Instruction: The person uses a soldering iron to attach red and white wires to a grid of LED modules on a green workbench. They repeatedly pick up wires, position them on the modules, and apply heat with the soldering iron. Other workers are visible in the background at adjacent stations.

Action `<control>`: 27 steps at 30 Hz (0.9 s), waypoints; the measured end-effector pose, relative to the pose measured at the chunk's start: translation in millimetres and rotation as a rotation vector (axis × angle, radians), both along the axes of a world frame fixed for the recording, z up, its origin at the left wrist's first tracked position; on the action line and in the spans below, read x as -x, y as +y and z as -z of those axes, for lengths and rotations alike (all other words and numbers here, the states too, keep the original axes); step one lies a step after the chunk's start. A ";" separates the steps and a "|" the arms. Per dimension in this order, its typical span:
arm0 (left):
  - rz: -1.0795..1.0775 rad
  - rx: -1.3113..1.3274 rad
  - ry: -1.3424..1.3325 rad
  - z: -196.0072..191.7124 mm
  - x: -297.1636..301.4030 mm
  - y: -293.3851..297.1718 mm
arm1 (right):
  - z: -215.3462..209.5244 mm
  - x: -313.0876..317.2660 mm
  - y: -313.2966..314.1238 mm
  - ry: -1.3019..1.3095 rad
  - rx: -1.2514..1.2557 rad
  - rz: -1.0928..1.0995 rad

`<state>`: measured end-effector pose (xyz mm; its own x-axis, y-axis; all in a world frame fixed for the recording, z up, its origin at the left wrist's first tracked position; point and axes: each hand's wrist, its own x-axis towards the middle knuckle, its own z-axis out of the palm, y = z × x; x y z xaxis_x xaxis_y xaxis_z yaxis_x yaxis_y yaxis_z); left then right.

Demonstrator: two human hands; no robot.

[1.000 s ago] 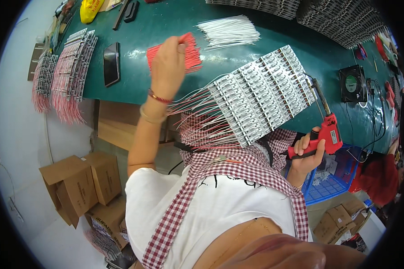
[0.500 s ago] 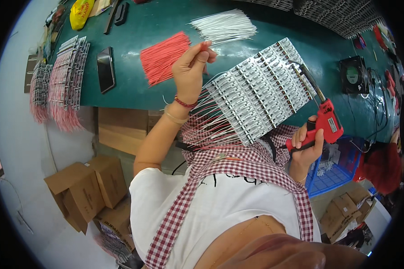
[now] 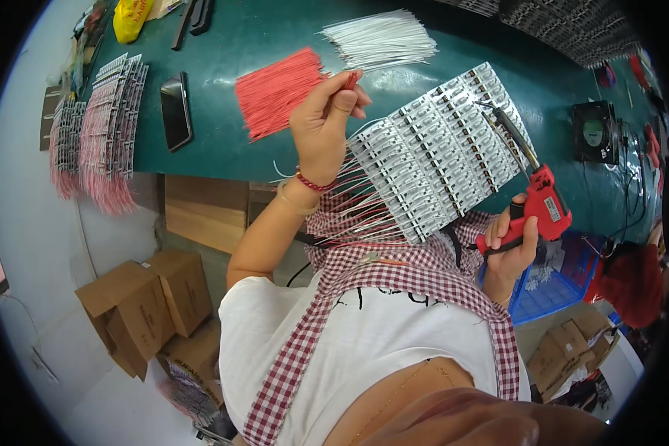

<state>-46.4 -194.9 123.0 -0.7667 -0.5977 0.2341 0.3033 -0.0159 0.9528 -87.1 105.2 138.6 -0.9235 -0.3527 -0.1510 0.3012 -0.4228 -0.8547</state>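
- Left hand (image 3: 321, 126): upper centre of the frame, my grip pinched on a single red wire (image 3: 351, 79), its tip showing just above my fingertips.
- Right hand (image 3: 511, 241): right of centre, my grip clenched around the handle of a red soldering gun (image 3: 541, 208); its long metal tip reaches up and left onto the panel.
- Panel of small white circuit boards (image 3: 438, 149): centre right, tilted, its lower edge over the counter's near edge above my lap; red and white leads fan out from its lower left edge, beside my left wrist.
- Bundle of red wires (image 3: 275, 91): lies on the green counter (image 3: 223, 149) just left of my left hand.
- Bundle of white wires (image 3: 379, 39): top centre, above my left hand and apart from it.
- Black phone (image 3: 176, 111): flat on the counter, left of the red bundle.
- Stacks of finished boards with pink leads (image 3: 111, 126): far left, hanging over the counter edge.
- Yellow bag (image 3: 130, 16): upper left corner.
- Small black fan (image 3: 593, 132): upper right, beyond the gun.
- Blue crate (image 3: 557, 279): lower right, below my right hand.
- Cardboard boxes (image 3: 145, 305): on the floor, lower left.
- Checked apron (image 3: 394, 275): across my lap, under the panel's lower edge.
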 end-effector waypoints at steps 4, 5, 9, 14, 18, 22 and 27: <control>0.188 0.371 -0.435 -24.0 -9.2 -16.0 | -11.3 -4.9 0.0 0.065 -0.096 -0.040; 0.195 0.532 -0.470 -23.6 -8.2 -16.1 | -11.8 -5.7 0.0 0.075 -0.129 -0.036; 0.161 0.922 -0.360 8.9 -8.9 -6.7 | -4.6 -7.5 -5.8 0.026 -0.248 -0.081; 0.212 0.587 -0.420 5.7 -10.1 5.1 | -9.6 -10.7 -27.5 -0.037 -0.245 -0.119; 0.412 0.135 -0.439 -18.7 -5.2 23.2 | -23.3 0.5 -51.3 -0.115 -0.200 -0.102; 0.669 0.032 -0.497 -29.9 1.4 43.9 | -29.2 17.0 -64.8 -0.158 -0.114 -0.106; 0.713 0.155 -0.443 -30.8 7.4 65.7 | -22.5 22.0 -69.7 -0.205 -0.252 -0.185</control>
<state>-53.8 -129.2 153.8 -0.9876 0.0766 -0.1367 -0.1307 0.0794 0.9882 -109.1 35.5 161.1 -0.7891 -0.4389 -0.4297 0.5289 -0.1297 -0.8387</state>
